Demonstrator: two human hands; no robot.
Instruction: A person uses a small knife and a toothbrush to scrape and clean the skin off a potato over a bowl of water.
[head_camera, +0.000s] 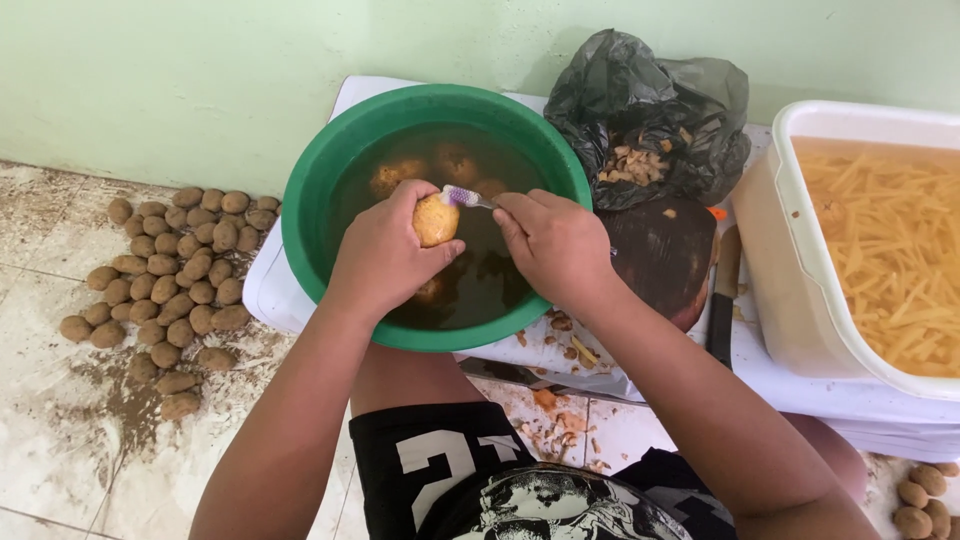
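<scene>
My left hand (385, 255) grips a wet yellow potato (436, 220) above a green basin (300, 215) of murky brown water. My right hand (552, 243) holds a small brush with purple and white bristles (462, 197), and the bristles rest on the top of the potato. A few more potatoes (455, 160) lie under the water at the basin's far side.
A heap of dirty brown potatoes (170, 280) lies on the tiled floor at left. A black plastic bag of peelings (650, 130) stands behind the basin. At right a white tub (790, 300) holds cut potato strips in water; a knife (722, 300) lies beside it.
</scene>
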